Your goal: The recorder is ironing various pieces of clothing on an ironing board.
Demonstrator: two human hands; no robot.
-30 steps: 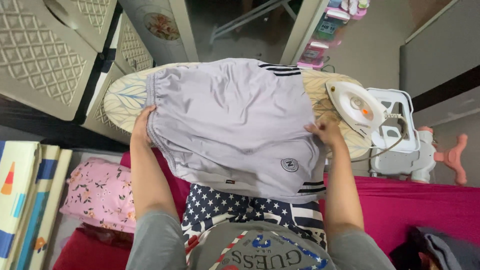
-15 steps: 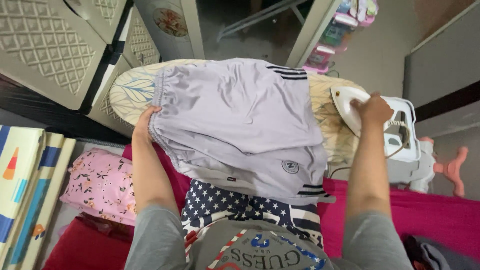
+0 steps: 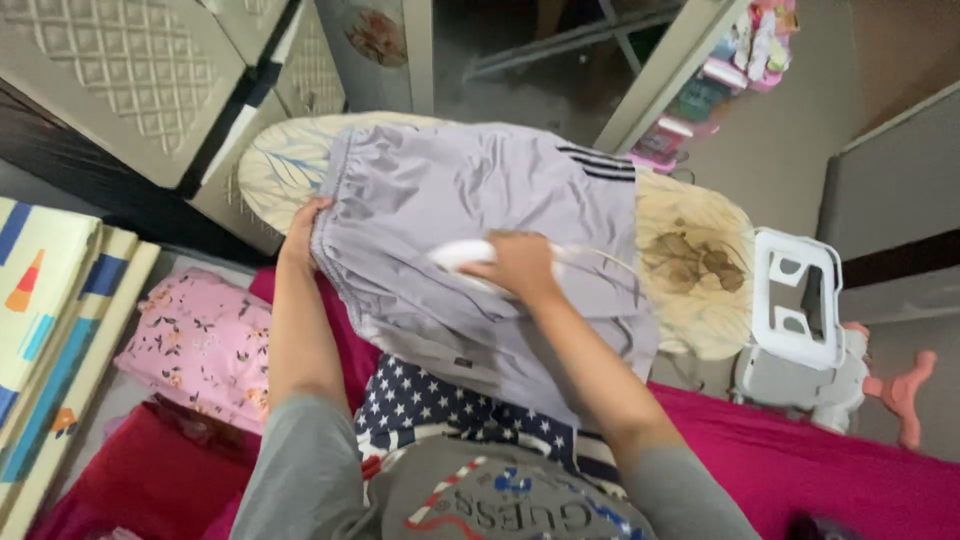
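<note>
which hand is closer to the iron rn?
Right. The right hand grips the white iron on the grey shorts; the left hand holds the shorts' waistband at the left edge, apart from the iron.

The ironing board [image 3: 700, 270], cream with a leaf print, carries grey shorts [image 3: 450, 200] spread from its left end past the middle. A white iron [image 3: 460, 255] sits on them near the front edge; the scorched right end lies bare.
</note>
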